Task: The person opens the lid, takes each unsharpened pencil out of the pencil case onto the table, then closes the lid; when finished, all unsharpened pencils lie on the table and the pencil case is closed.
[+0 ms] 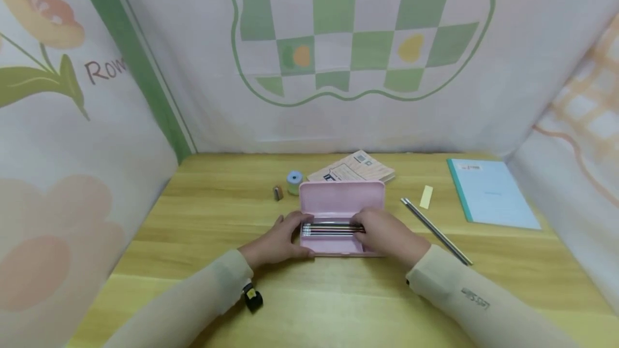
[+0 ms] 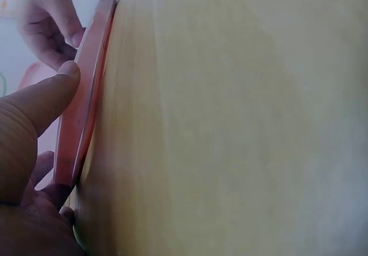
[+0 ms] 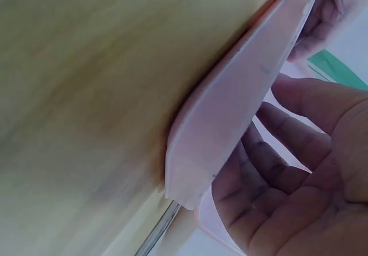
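An open pink pencil case [image 1: 342, 197] lies on the table with its lid raised at the back. Several striped pencils [image 1: 331, 230] lie side by side lengthwise inside it. My left hand [image 1: 282, 238] grips the case's left end, thumb at the front corner and fingers along the side; the left wrist view shows the thumb on the case's front wall [image 2: 86, 95]. My right hand [image 1: 384, 230] reaches into the right part of the case, its thumb and fingers around the pencils' right ends. In the right wrist view, the case wall [image 3: 230, 112] hides those fingertips.
Two more pencils [image 1: 437, 232] lie on the table right of the case. Beyond are a pale yellow strip [image 1: 426, 197] and a light blue notebook [image 1: 498, 195]. Behind the case sit booklets [image 1: 358, 168], a round blue-topped container [image 1: 294, 182] and a small sharpener [image 1: 278, 193].
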A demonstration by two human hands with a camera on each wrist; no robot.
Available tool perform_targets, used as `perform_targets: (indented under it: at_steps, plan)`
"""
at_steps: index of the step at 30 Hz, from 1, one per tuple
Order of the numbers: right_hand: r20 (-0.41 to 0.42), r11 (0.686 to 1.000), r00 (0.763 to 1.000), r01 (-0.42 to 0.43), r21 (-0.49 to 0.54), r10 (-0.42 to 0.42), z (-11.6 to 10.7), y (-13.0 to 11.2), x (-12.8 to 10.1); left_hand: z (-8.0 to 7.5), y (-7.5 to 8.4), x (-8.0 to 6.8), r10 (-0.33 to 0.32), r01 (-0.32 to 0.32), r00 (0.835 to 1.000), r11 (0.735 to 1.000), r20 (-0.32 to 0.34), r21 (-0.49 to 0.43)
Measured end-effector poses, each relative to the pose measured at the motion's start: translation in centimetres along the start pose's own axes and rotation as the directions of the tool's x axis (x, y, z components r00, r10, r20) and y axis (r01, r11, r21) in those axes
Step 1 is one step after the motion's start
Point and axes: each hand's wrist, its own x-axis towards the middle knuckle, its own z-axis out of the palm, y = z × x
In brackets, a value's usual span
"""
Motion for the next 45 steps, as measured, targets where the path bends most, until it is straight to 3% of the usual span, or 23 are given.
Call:
perform_targets:
  at_steps: [26,45]
  plan:
    - [0.078,0.995,0.995,-0.068,0.074,0.063,0.23,-0.22,-0.03,0.2,-0.13,0.03,0.014,-0.014,1.0,1.0,-0.009,0.012]
    - [0.113,0.991,0.992,-0.068,0.119,0.055,0.11,0.36,0.4,0.21,-0.27,0.04,0.018,-0.017,1.0,1.0,-0.008,0.001]
